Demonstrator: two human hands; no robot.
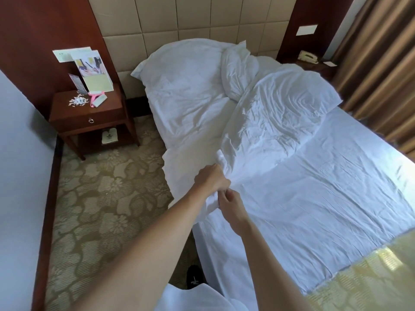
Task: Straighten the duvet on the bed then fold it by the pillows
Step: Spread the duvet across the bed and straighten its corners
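Taking the bed (314,198) as the landmark, a wooden nightstand (89,115) stands well off its left side by the headboard end, on patterned carpet (107,198); on top of it are upright printed cards (89,68), a scatter of small white bits (77,101) and a pink-trimmed object (97,101). Just at the bed's left edge, about halfway down its length, the left hand (210,179) is closed around a bunched fold of the white duvet (269,122), its fingers curled into the cloth. Touching it on the bed side, the right hand (231,203) pinches the same bunched edge, fingers curled. From that grip the duvet runs up toward the head of the bed, rumpled and folded back so that it covers the upper half only, reaching the bed's right edge there. Two white pillows lie at the head: a large pillow (184,70) on the bed's left side and a smaller pillow (238,70) leaning beside it. The lower half shows the bare white sheet (325,209), with a yellow patterned runner (370,277) across the foot. Beyond the bed's right side hang brown curtains (381,63), with a telephone (308,57) on a stand near the head.
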